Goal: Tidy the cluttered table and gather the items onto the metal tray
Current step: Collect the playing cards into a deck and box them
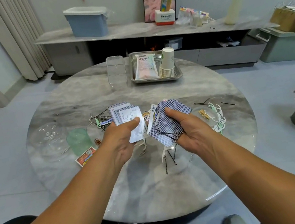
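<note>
Each hand pinches a fan of playing cards, left hand [125, 135] and right hand [188, 126], well short of the metal tray [179, 74] across the bench [154, 179].

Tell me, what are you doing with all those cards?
A person is tidying a round table. The left hand holds a fan of playing cards, and the right hand holds another bunch. The metal tray at the far side already has paper cups and a packet. Hairpins lie loose.
</note>
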